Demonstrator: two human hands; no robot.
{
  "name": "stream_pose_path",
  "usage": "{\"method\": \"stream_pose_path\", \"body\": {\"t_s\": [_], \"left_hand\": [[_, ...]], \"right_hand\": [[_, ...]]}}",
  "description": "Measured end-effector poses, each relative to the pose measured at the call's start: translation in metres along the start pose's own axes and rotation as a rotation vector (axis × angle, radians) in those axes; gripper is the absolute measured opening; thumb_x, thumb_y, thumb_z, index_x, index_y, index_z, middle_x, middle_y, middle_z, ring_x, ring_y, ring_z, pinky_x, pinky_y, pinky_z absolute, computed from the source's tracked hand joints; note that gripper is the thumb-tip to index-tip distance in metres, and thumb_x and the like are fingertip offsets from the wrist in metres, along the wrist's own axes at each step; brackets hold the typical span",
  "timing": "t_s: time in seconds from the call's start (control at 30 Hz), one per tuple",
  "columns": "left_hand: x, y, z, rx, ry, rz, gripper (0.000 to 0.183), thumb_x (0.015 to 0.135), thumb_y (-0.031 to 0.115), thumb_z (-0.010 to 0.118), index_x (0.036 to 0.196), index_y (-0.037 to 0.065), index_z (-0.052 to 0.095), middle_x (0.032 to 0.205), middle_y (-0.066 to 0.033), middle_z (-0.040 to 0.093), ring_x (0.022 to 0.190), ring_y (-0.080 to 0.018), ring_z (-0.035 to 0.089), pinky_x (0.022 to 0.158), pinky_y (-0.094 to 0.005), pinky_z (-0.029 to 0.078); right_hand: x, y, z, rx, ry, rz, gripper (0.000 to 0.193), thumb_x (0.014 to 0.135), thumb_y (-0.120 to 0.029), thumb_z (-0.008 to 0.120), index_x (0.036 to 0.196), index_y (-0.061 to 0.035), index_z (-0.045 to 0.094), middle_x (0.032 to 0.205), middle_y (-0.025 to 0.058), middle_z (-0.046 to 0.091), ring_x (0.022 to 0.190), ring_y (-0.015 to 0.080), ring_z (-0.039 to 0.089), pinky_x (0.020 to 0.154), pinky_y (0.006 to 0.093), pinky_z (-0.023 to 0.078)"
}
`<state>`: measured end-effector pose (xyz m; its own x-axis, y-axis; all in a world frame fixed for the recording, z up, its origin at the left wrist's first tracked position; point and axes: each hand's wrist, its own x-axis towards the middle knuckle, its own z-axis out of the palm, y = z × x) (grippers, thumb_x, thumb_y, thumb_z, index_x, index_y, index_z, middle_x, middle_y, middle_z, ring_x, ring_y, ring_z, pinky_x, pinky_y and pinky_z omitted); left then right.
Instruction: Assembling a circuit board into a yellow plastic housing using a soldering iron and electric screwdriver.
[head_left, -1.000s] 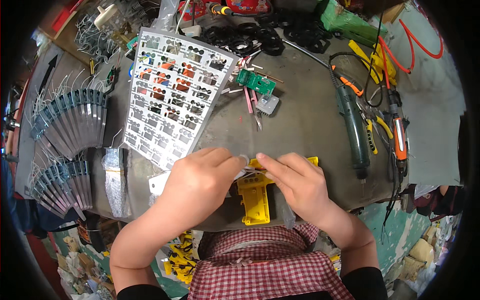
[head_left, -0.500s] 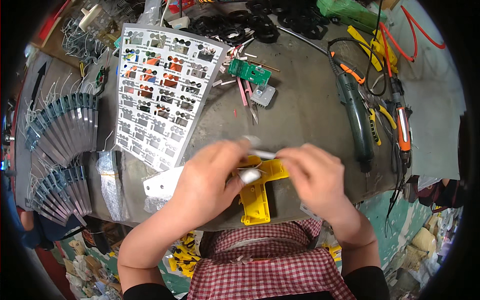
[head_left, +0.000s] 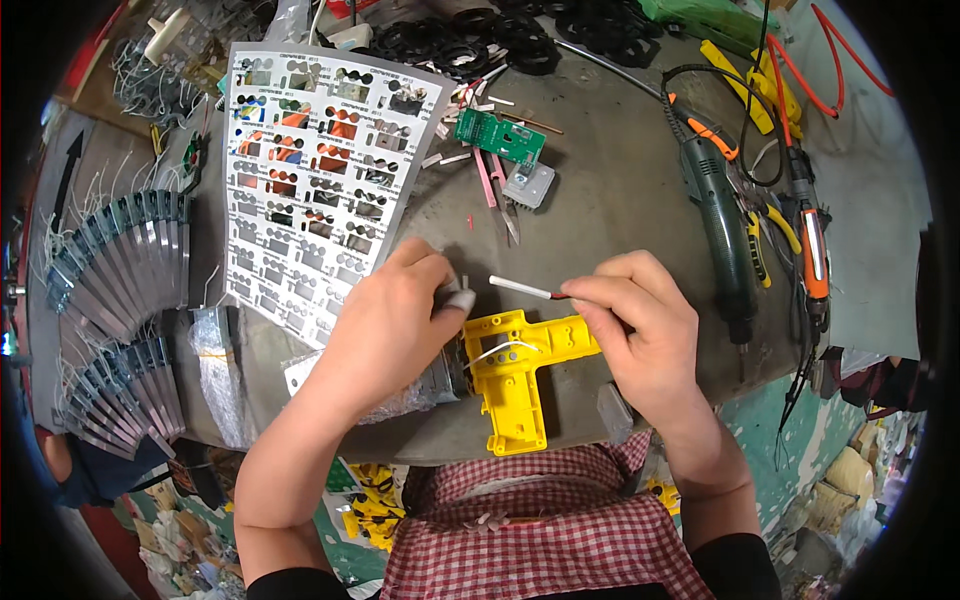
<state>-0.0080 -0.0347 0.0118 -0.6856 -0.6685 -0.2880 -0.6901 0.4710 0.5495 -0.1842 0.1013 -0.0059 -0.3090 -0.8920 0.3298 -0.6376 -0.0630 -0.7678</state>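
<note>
My right hand pinches the end of a thin white tube, where a bit of red and black, like wire, shows at the fingertips. The tube points left toward my left hand, and its free end is apart from that hand. The left thumb and forefinger are closed together, with whitish coverings at their tips; what they hold, if anything, is too small to name. Below and between both hands lies a yellow T-shaped plastic housing half, its hollow side up. A thin white wire curves across it.
A white die-cut label sheet lies at the left, beside fanned metal strips. Farther back are a green circuit board and pink-handled scissors. A dark green power tool, pliers and an orange-handled tool lie right.
My hands have moved apart, leaving the yellow housing less covered. The white tube, blurred between both hands before, is now in the right hand alone.
</note>
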Motion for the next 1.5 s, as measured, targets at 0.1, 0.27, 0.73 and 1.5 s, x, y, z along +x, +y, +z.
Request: {"method": "stream_pose_path", "body": {"t_s": [0.1, 0.27, 0.73, 1.5], "left_hand": [[-0.012, 0.007, 0.01, 0.0, 0.294, 0.382, 0.019, 0.071, 0.009, 0.074, 0.084, 0.002, 0.061, 0.094, -0.0117, 0.055, 0.085, -0.0312, 0.057, 0.071, -0.0394, 0.047], [-0.04, 0.02, 0.023, 0.252, 0.276, 0.54, 0.03, 0.061, 0.007, 0.077, 0.089, 0.005, 0.066, 0.092, -0.0086, 0.057, 0.084, -0.0239, 0.057, 0.069, -0.0367, 0.046], [-0.077, -0.029, 0.039, -0.283, 0.264, 0.655, 0.032, 0.072, 0.011, 0.072, 0.101, 0.002, 0.065, 0.099, -0.0139, 0.066, 0.081, -0.0282, 0.065, 0.066, -0.0344, 0.052], [-0.08, -0.038, 0.044, 0.161, 0.278, 0.319, 0.108, 0.069, 0.023, 0.082, 0.14, -0.006, 0.006, 0.122, -0.0144, 0.062, 0.061, -0.0205, 0.049, 0.063, -0.0337, 0.04]], "right_hand": [[0.002, 0.0, -0.005, -0.045, 0.052, 0.005, 0.018, 0.077, 0.005, 0.067, 0.092, -0.0046, 0.068, 0.081, 0.0073, 0.053, 0.067, 0.0205, 0.056, 0.06, 0.0304, 0.046], [0.001, -0.008, -0.021, -0.062, -0.137, 0.051, 0.021, 0.074, 0.006, 0.065, 0.092, -0.0043, 0.067, 0.08, 0.0081, 0.053, 0.069, 0.0215, 0.058, 0.06, 0.0314, 0.046], [0.009, -0.02, 0.028, -0.181, -0.549, -0.238, 0.014, 0.075, -0.009, 0.057, 0.088, -0.0045, 0.057, 0.087, 0.0089, 0.047, 0.079, 0.0243, 0.057, 0.065, 0.0353, 0.049], [0.006, -0.022, 0.032, -0.127, -0.524, -0.185, 0.015, 0.071, -0.01, 0.06, 0.083, -0.0045, 0.053, 0.091, 0.0088, 0.048, 0.081, 0.0242, 0.058, 0.065, 0.035, 0.05]]}}
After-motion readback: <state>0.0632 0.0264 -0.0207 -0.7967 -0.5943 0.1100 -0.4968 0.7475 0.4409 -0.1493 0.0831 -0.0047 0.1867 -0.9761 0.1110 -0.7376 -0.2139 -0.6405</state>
